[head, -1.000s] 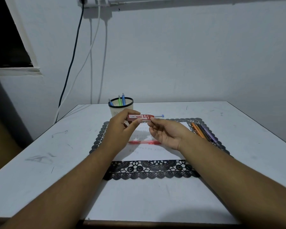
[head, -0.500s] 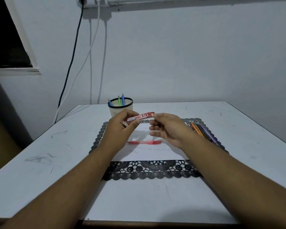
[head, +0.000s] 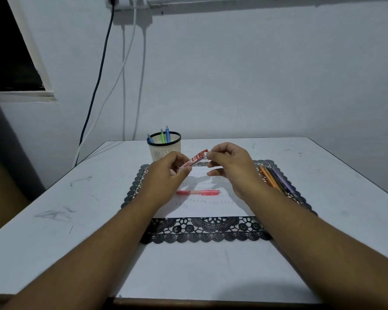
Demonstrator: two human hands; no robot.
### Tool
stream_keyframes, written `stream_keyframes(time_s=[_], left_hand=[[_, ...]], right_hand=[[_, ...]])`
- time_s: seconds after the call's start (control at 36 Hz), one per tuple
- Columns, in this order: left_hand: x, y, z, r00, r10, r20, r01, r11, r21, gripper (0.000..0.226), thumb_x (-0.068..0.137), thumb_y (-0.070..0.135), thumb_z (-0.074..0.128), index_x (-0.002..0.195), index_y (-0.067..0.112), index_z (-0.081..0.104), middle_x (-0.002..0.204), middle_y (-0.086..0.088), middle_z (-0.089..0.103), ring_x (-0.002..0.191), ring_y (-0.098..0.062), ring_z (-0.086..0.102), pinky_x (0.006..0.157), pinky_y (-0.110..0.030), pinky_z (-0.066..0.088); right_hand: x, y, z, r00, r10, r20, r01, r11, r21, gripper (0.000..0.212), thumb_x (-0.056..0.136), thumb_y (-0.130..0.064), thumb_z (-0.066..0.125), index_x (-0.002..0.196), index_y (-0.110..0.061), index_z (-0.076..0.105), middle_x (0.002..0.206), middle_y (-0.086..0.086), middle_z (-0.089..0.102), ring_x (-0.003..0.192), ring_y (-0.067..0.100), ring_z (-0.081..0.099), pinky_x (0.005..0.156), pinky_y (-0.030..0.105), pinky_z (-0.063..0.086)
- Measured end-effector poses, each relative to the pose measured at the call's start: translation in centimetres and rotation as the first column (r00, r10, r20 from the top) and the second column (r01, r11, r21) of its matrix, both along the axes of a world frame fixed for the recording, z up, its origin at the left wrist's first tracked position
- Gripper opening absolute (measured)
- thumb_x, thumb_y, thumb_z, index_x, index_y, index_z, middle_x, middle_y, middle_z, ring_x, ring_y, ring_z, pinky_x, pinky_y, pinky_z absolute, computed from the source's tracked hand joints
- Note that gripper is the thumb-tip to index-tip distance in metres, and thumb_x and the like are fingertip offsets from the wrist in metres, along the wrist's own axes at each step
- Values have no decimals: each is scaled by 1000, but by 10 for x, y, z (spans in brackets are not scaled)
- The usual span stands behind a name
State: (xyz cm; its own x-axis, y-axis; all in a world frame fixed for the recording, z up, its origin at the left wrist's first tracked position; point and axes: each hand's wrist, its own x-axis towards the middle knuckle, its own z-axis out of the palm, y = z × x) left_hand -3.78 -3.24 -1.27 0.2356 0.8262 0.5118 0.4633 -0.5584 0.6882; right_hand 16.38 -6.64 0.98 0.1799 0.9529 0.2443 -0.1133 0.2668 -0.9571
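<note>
A slim red case (head: pixel 192 163) with white print is held in the air above the far edge of a white paper sheet (head: pixel 211 209), tilted so that its upper end points toward 2 o'clock and its lower end toward 8 o'clock. The left hand (head: pixel 168 173) grips the lower end, its fingers (head: pixel 184 172) curled and clamped round the case. The right hand (head: pixel 231 166) meets the case at the upper end, where its fingertips (head: pixel 211 154) pinch the tip together; the other fingers are curled in below. The sheet lies on a black lace placemat (head: pixel 206 231) in the middle of the pale worktop (head: pixel 76 209). On the sheet, at 6 o'clock from the case, a red pen (head: pixel 197 192) lies crosswise. At 3 o'clock on the mat, just beside the right wrist, lies a row of coloured pens (head: pixel 276 180), orange and purple among them. At 11 o'clock from the mat stands a pale pen cup (head: pixel 164 151) with a dark rim, holding blue and green pens.
</note>
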Motion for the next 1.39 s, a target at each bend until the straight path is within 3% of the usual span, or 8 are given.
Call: stream_keyframes(time_s=[0.39, 0.47, 0.58, 0.89, 0.97, 1.11, 1.25, 1.39], left_hand=[[1, -4, 0, 997, -12, -71, 13, 1000, 17, 10, 95, 34, 75, 100, 37, 67, 94, 31, 68, 76, 10, 63, 62, -4, 40], [2, -4, -1, 994, -20, -104, 24, 999, 35, 13, 95, 35, 74, 103, 39, 65, 97, 31, 68, 77, 10, 64, 59, -8, 42], [2, -3, -2, 986, -89, -139, 92, 996, 17, 23, 95, 31, 73, 112, 40, 60, 101, 29, 68, 91, 3, 66, 75, -34, 56], [3, -4, -2, 976, -134, -174, 147, 987, 67, 37, 96, 22, 72, 118, 45, 53, 101, 22, 72, 88, 3, 67, 69, -24, 53], [3, -3, -3, 981, -169, -95, 170, 985, 11, 35, 96, 16, 72, 117, 40, 58, 103, 18, 74, 94, 1, 69, 75, -25, 54], [3, -6, 2, 854, -393, 340, 477, 854, -210, 42, 98, -4, 62, 132, 19, 54, 119, -8, 75, 103, -27, 73, 72, -28, 59], [5, -2, 5, 681, -403, 612, 652, 713, -257, 64, 97, -9, 57, 141, 36, 52, 115, -14, 75, 95, -29, 74, 65, -30, 55], [3, 5, 4, 597, -397, 697, 722, 646, -250, 66, 94, -4, 63, 144, 36, 49, 110, -16, 73, 87, -30, 74, 58, -28, 54]], right_hand=[[-1, -5, 7, 996, -13, -86, 18, 998, 52, 14, 93, -3, 73, 107, -8, 71, 90, 9, 76, 73, 19, 69, 60, 30, 61], [-2, -5, 6, 999, -1, -46, 4, 998, 70, 11, 92, -3, 76, 100, -10, 77, 86, 8, 73, 73, 18, 68, 62, 28, 59], [-3, -6, 5, 1000, 25, 15, -26, 995, 99, 12, 92, -3, 76, 92, -14, 80, 79, 2, 73, 73, 15, 68, 65, 28, 58], [3, -8, 17, 992, 27, -122, 1, 973, 230, 14, 88, -10, 78, 86, -24, 80, 85, 0, 72, 76, 16, 67, 56, 28, 55], [10, -7, 23, 957, 71, -280, -6, 974, 228, 13, 86, -12, 78, 85, -24, 81, 82, 1, 71, 75, 18, 69, 58, 29, 56], [23, -2, 22, 898, 42, -437, 23, 989, 144, 13, 96, -7, 70, 94, -19, 76, 81, 0, 70, 70, 21, 70, 53, 30, 54], [29, 3, 14, 879, 13, -476, 11, 999, 48, 6, 97, -12, 72, 101, -16, 74, 82, 1, 71, 65, 24, 71, 59, 33, 60], [31, 8, 7, 881, 17, -474, -16, 1000, 6, 5, 97, -15, 73, 102, -16, 74, 82, 2, 72, 65, 26, 71, 60, 36, 61]])
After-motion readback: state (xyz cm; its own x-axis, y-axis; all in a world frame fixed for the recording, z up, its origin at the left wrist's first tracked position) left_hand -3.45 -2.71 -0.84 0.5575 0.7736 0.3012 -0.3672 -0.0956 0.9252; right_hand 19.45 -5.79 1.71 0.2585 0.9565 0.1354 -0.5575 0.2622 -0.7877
